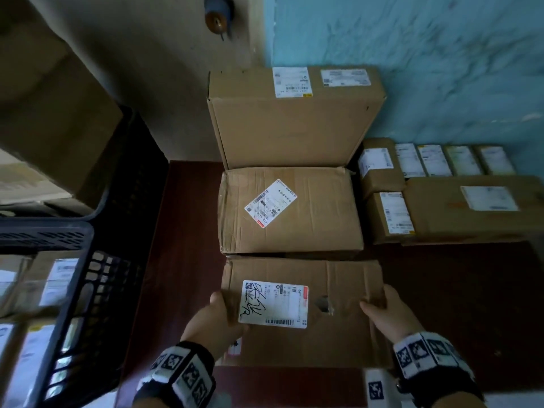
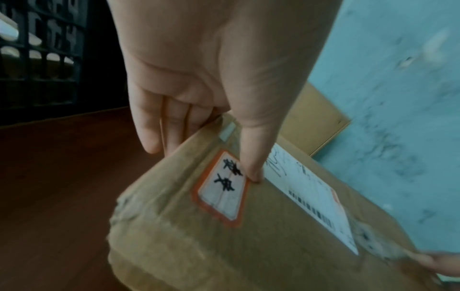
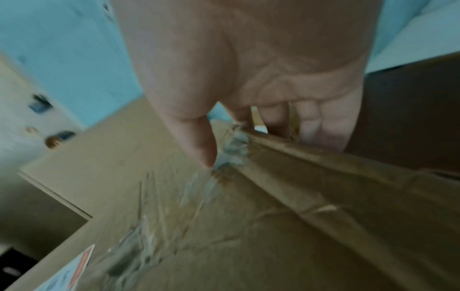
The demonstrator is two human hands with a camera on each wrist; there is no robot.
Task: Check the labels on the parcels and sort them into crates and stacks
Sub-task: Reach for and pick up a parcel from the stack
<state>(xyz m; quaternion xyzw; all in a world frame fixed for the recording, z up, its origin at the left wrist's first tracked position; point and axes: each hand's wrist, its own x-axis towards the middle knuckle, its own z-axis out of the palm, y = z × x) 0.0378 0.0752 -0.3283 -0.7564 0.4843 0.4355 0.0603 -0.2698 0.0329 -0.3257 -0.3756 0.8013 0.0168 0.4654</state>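
Observation:
A worn brown cardboard parcel (image 1: 338, 334) with a hole and a white label (image 1: 273, 304) bearing black handwriting is nearest to me. My left hand (image 1: 217, 319) grips its left end, thumb on top beside an orange-edged sticker (image 2: 221, 189), fingers (image 2: 159, 128) down the side. My right hand (image 1: 385, 310) grips the right end, thumb (image 3: 199, 141) on the taped top, fingers (image 3: 311, 126) over the edge. Beyond it lies a second labelled parcel (image 1: 291, 210), then a taller box (image 1: 294, 119) against the wall.
A black plastic crate (image 1: 88, 260) stands at the left with labelled parcels inside. At the right, several small labelled boxes (image 1: 391, 213) and a flat carton (image 1: 471, 207) sit on the dark red table (image 1: 182, 231). A blue wall (image 1: 441, 69) is behind.

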